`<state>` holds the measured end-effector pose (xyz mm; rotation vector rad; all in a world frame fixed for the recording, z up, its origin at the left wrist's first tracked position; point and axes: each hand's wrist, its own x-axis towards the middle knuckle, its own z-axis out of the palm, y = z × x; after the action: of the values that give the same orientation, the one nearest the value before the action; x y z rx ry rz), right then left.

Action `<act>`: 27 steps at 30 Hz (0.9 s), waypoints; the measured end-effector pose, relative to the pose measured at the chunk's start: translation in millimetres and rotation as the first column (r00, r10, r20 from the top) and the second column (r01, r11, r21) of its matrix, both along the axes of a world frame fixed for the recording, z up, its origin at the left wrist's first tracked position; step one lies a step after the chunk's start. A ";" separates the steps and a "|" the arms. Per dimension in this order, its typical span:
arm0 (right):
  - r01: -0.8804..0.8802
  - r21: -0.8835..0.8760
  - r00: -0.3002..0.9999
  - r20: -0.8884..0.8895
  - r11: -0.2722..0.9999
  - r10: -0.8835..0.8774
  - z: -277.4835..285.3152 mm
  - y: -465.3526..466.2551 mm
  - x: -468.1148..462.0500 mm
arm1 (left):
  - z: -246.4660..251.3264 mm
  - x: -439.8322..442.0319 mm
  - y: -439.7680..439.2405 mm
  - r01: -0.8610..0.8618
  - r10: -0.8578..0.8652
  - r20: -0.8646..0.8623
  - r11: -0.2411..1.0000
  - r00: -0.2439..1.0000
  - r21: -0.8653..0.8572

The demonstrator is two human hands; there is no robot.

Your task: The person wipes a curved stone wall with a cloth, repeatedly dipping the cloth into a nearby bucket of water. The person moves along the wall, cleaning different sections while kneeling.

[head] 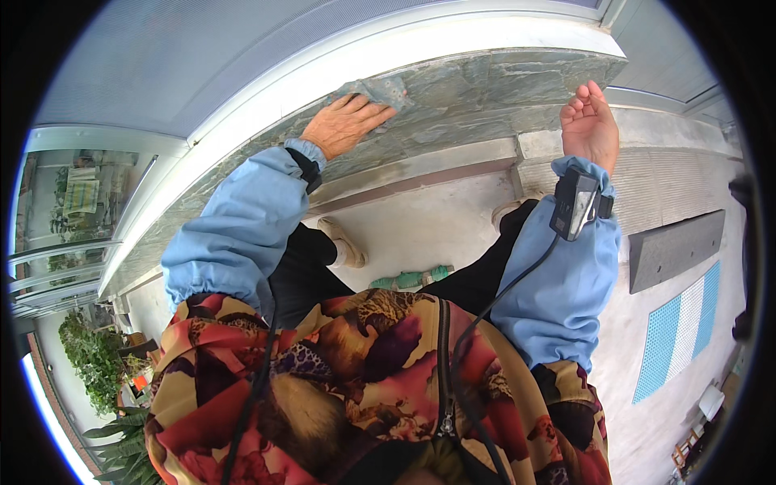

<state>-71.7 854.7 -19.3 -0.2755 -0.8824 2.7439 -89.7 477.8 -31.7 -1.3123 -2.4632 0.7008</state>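
Observation:
A greyish-blue cloth (382,92) lies against the slate-tiled ledge face (461,85), just under a white sill. My left hand (347,124) presses on this cloth, palm towards the stone, with fingers spread over it. Part of the cloth bunches out beyond my fingertips. My right hand (589,124) is raised near the right end of the ledge, palm turned up and fingers loosely curled. Nothing shows in it. Light-blue sleeve covers (236,212) reach both wrists, and a black device (573,203) with a cable is strapped at the right one.
Above the ledge runs a white sill (291,73) beneath a large screened window (182,54). Green objects (412,277) lie on the floor between my legs. To the right are a grey ramp (676,251) and a blue-white mat (678,332). Plants (91,357) stand at left.

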 end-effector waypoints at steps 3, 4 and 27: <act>0.044 -0.030 0.999 0.014 0.999 -0.044 -1.5 5.6 3.1 | -12.8 -29.0 75.6 0.091 -0.091 -0.005 0.991 0.996 0.102; 0.032 -0.023 0.999 -0.002 0.999 -0.032 -2.4 7.8 4.5 | -20.0 -36.8 94.6 0.164 -0.161 -0.032 0.960 0.986 0.228; 0.053 0.076 0.998 0.040 0.996 -0.056 -0.1 -9.4 -0.3 | -15.2 39.4 -55.2 -0.335 0.334 0.032 0.931 0.942 0.142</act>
<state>-71.9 845.3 -19.4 -0.3397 -0.9709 2.6573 -50.4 422.6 -46.9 -0.8513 -2.7171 0.5735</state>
